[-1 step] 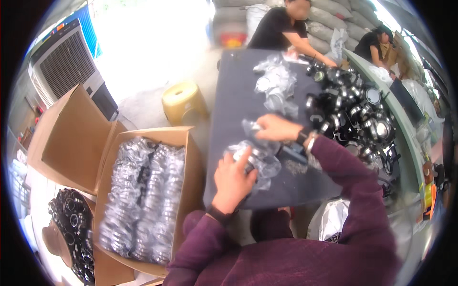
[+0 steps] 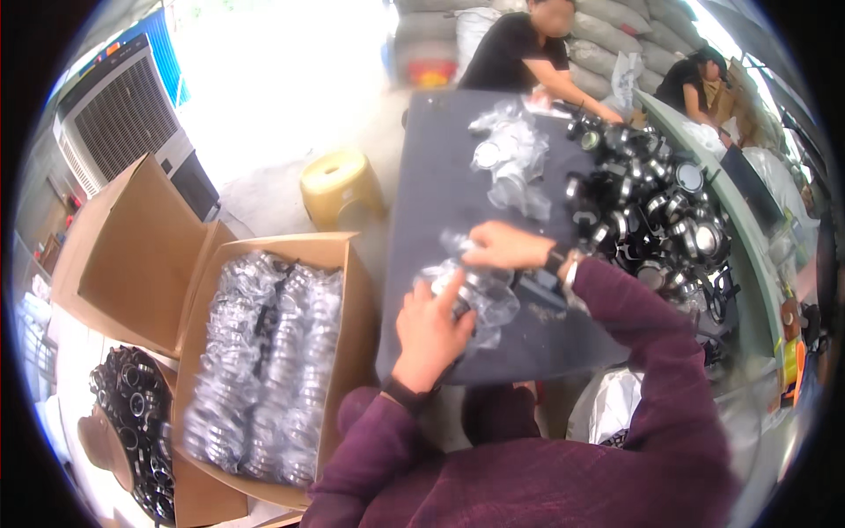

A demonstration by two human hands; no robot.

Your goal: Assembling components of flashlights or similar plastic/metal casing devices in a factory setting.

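Observation:
On the dark grey tabletop (image 2: pixel 422 176) lies a round silvery part in a clear plastic bag (image 2: pixel 493 299). My left hand (image 2: pixel 431 334) holds it from the near left, thumb and forefinger on either side. Just beyond, my right hand (image 2: pixel 509 246) is closed with the fingers bent down on a wisp of clear plastic (image 2: pixel 455 240) at the bag's far end. A small dark flat object (image 2: pixel 539 289) sits below my right wrist; its kind is unclear. Farther up the table is a heap of bagged parts (image 2: pixel 510 154). To the right rises a pile of loose black-and-silver round parts (image 2: pixel 673 211).
An open cardboard box (image 2: pixel 356 308) with rows of bagged parts stands left of the table. Beside it is a container of black rings (image 2: pixel 132 396). A yellow stool (image 2: pixel 339 180) and an air cooler (image 2: pixel 119 114) stand beyond. One person (image 2: pixel 519 62) reaches into the pile; another person (image 2: pixel 691 88) sits farther right.
My right hand has shifted slightly left and nearer, toward the bagged part. My left hand has hardly moved.

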